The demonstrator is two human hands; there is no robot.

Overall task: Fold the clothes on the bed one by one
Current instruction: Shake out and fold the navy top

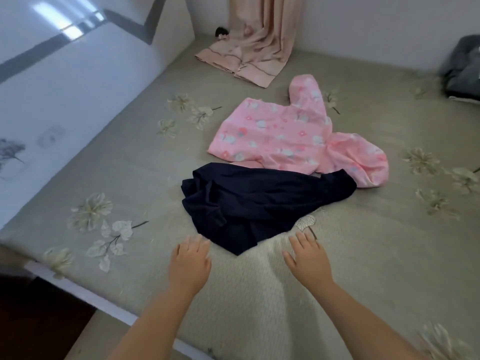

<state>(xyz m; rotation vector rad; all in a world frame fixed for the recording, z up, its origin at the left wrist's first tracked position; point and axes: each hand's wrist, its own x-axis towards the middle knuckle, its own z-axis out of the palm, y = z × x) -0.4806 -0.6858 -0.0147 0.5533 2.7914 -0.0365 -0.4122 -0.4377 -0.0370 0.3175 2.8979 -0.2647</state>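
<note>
Your left hand (189,263) and right hand (307,258) are both palm-down over the bed (285,294), fingers (197,244) straight and loosely spread, holding nothing. Left fingertips sit just beside the near edge of the navy garment (257,201), which lies crumpled mid-bed; contact unclear. Right hand is near its lower corner, apart from it. Beyond the navy piece, touching or slightly overlapped by it, a pink floral top (285,133) lies spread flat. Sheet is grey-green with pale flower prints. A pink curtain (259,40) hangs in the far corner, its hem pooled on the bed. A dark grey bundle (462,68) sits at the far right edge. White glossy headboard panel (65,81) runs along your left.
</note>
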